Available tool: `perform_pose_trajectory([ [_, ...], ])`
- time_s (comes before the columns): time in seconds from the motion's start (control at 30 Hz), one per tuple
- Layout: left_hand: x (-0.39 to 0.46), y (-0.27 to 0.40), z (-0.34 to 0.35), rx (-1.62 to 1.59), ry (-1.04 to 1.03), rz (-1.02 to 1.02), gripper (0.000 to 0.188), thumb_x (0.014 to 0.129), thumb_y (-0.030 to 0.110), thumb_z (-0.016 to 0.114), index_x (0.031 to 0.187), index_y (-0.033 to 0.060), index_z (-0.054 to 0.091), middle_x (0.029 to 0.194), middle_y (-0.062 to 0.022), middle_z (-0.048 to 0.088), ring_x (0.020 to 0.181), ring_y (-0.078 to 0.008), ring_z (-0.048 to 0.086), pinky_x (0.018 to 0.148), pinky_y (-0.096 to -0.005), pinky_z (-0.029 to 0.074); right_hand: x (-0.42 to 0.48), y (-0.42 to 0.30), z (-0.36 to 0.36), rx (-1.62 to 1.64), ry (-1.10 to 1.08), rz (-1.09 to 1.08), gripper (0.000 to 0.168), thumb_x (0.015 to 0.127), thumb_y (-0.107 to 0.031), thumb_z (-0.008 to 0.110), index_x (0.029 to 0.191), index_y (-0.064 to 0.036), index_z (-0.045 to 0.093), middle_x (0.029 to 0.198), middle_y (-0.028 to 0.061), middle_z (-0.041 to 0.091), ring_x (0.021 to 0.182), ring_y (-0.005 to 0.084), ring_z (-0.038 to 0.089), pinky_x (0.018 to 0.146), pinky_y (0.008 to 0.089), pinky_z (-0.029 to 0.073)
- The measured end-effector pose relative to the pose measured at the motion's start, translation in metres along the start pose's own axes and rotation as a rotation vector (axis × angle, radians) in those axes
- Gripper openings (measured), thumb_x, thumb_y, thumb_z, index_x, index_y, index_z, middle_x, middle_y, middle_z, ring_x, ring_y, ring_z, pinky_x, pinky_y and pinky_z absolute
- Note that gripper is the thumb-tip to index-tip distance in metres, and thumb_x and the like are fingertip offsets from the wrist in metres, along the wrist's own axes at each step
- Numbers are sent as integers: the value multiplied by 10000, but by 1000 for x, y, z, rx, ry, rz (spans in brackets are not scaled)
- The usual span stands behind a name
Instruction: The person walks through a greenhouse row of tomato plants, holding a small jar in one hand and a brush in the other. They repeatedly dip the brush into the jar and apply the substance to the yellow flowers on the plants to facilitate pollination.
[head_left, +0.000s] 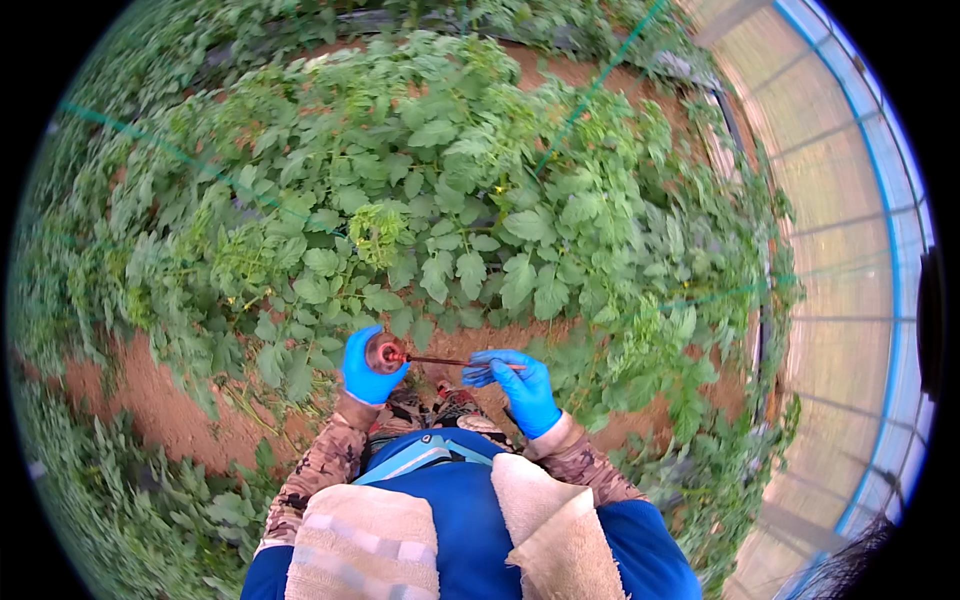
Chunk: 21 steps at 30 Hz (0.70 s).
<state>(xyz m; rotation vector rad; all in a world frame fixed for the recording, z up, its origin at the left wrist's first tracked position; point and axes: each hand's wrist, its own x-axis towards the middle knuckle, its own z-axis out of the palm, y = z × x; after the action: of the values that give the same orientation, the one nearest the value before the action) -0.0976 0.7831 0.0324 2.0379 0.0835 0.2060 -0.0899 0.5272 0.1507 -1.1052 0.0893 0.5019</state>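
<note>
My left hand (369, 373), in a blue glove, is closed around a small, clear, round-mouthed container (385, 353) with red liquid inside. In my right hand (523, 382), also blue-gloved, a thin dark reddish stick (442, 361) is held between thumb and fingers; it may be a brush handle. Its far end reaches into the container's mouth, and the tip is hidden there. Both hands are in front of my waist, above the soil. Tomato plants (450, 217) with several small yellow flowers stand just beyond them.
Green strings (592, 97) run across the foliage. More plant rows lie ahead and behind, with reddish soil (172, 416) between. A translucent greenhouse wall (832, 262) with a blue strip curves along the right. A towel (364, 544) hangs over my chest.
</note>
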Motion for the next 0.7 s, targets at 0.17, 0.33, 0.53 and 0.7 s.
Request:
perform_pose_trajectory([
  [0.17,37,16,28,-138,-134,70,685,571,96,828,1178,34,517,1152,-144,525,1020,-304,561,878,-365,471,-16,-8,0,-35,163,-113,289,962,-119,486,1170,73,545,1083,152,636,966,226,631,856,347,513],
  [0.33,59,24,55,-76,-289,133,728,544,90,821,1205,42,520,1171,-141,552,1063,-326,543,921,-386,449,-16,-15,-6,-321,269,-288,240,910,-73,536,1115,37,593,987,145,662,886,230,654,785,337,523],
  [0.53,69,38,92,-68,-451,194,715,559,119,831,1198,38,521,1197,-148,551,1079,-328,548,929,-387,455,-19,-65,-36,-940,155,-442,252,798,-86,631,1046,-49,659,854,126,649,751,323,625,653,371,495],
  [0.7,71,68,156,-160,-608,190,696,567,122,833,1186,36,527,1199,-149,546,1078,-317,558,929,-385,458,-57,-61,-97,-574,408,-349,263,829,-56,600,1087,-9,623,924,154,665,812,269,666,693,328,521],
])
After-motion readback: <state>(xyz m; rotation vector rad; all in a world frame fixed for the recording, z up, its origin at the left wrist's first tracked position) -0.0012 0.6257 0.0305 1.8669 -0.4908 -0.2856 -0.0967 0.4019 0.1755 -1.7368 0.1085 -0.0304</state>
